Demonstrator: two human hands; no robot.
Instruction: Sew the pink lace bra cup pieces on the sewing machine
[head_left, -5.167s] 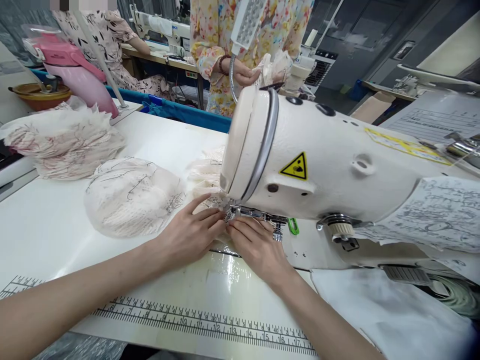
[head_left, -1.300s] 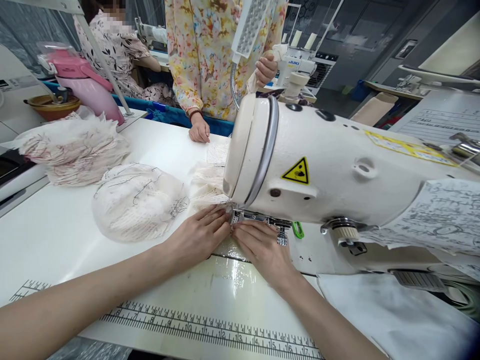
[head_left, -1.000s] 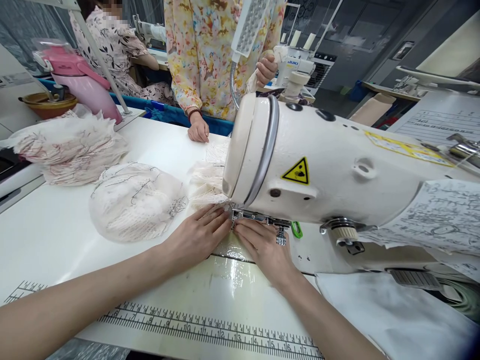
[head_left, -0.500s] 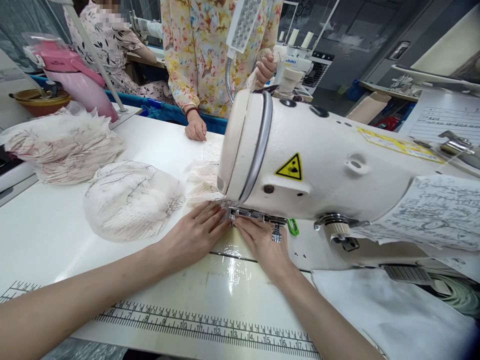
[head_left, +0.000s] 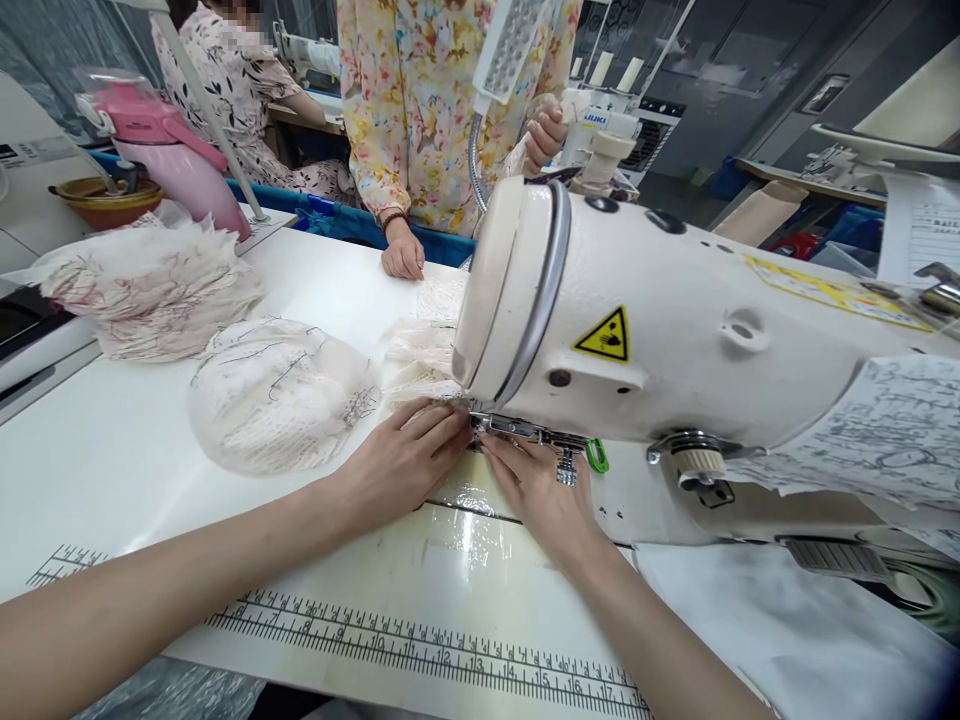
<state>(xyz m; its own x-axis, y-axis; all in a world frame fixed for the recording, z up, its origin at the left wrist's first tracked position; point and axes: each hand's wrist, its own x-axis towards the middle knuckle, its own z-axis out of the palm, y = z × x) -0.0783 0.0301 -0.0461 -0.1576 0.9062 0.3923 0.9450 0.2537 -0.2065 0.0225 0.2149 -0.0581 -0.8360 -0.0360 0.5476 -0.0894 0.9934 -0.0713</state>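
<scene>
A cream sewing machine (head_left: 675, 340) lies across the white table (head_left: 105, 460). My left hand (head_left: 397, 462) rests flat, fingers stretched toward the presser foot (head_left: 487, 425), pressing a pale lace fabric piece (head_left: 420, 360) down. My right hand (head_left: 536, 480) lies flat just right of it under the machine head, fingers extended at the foot. The fingertips of both hands nearly meet at the needle area, which the machine head partly hides.
A rounded heap of lace pieces (head_left: 277, 395) and a second pile (head_left: 150, 290) lie to the left. A printed ruler (head_left: 420, 650) runs along the near edge. A person in a floral dress (head_left: 442, 100) stands at the far edge, one hand (head_left: 403, 258) on the table. Papers (head_left: 892, 430) drape over the machine at right.
My hands have stayed at the presser foot, shifting only slightly. Over five seconds the standing person came closer and set a hand on the table's far edge.
</scene>
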